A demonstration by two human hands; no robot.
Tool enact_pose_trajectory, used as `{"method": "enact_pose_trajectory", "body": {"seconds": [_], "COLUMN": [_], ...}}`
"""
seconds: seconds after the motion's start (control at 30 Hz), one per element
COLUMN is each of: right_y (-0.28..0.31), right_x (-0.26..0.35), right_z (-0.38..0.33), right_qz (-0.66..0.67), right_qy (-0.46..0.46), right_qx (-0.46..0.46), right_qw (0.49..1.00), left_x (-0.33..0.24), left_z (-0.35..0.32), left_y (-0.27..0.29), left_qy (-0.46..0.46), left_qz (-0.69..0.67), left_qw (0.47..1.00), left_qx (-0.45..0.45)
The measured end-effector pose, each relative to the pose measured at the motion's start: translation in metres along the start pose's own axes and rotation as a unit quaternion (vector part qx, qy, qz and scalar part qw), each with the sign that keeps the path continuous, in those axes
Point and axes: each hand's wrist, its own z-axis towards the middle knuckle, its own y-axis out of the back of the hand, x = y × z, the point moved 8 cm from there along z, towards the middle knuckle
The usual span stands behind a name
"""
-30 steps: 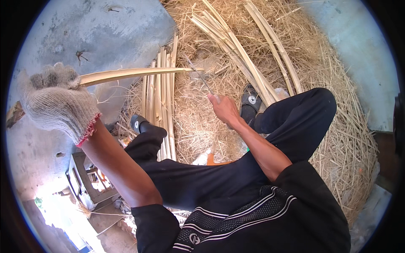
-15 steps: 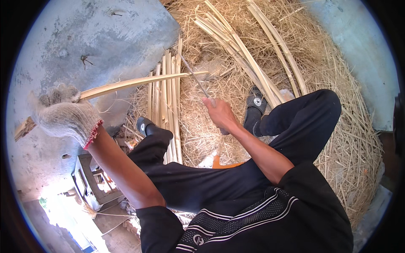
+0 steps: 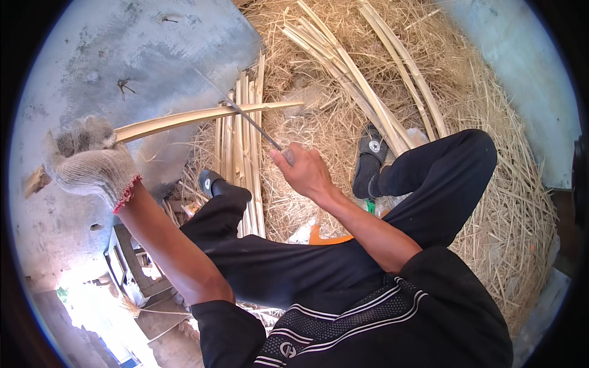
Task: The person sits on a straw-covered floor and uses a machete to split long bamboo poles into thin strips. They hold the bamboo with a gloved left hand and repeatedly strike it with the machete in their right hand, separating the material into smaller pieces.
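Note:
My left hand (image 3: 92,161), in a knitted grey glove with a red edge, is closed round a long pale split bamboo strip (image 3: 172,123). The strip's rough end sticks out at the far left beyond the glove; its thin end points right. My bare right hand (image 3: 310,175) is wrapped round the handle of a long, narrow knife (image 3: 257,127). Its blade slants up and left, crossing the strip near the thin end. Whether the blade touches the strip, I cannot tell.
Finished-looking bamboo strips (image 3: 238,159) lie side by side by my left foot. More strips (image 3: 350,67) lean at the upper right near my right foot (image 3: 371,156). Shavings (image 3: 491,202) cover the floor. A bluish wall (image 3: 184,37) stands left; an orange object (image 3: 328,240) lies by my leg.
My right hand has moved left and slightly down, and the knife blade now reaches further left across the strip. A green item shows beside my right foot. My left hand has barely shifted.

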Motion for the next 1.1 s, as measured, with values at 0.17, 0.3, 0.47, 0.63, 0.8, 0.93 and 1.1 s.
{"method": "enact_pose_trajectory", "body": {"seconds": [0.17,0.3,0.47,0.63,0.8,0.93,1.1], "right_y": [-0.002,-0.001,-0.026,-0.016,-0.019,0.014,0.027], "right_x": [-0.043,-0.018,-0.055,-0.044,-0.047,-0.189,-0.092], "right_z": [0.022,0.015,0.013,0.016,0.018,0.041,0.01], "right_qz": [0.003,0.018,0.002,0.021,-0.036,-0.127,0.018], "right_qy": [-0.056,-0.039,-0.085,-0.102,-0.111,-0.168,-0.152], "right_qx": [-0.026,-0.005,0.038,0.036,0.069,-0.047,-0.015], "right_qw": [0.998,0.999,0.996,0.994,0.991,0.976,0.988], "left_x": [0.007,0.006,-0.002,0.013,0.016,0.008,0.002], "left_z": [0.018,0.014,0.005,0.021,0.014,-0.001,0.018], "left_y": [-0.008,0.0,0.012,0.005,0.013,-0.018,-0.027], "left_qy": [0.014,0.016,0.034,0.021,0.046,0.034,-0.019], "left_qz": [0.004,0.018,0.005,-0.008,0.004,0.003,-0.001], "left_qw": [0.995,0.996,0.999,0.994,0.999,0.995,0.983], "left_qx": [0.1,0.084,-0.017,0.106,0.02,0.098,0.18]}}
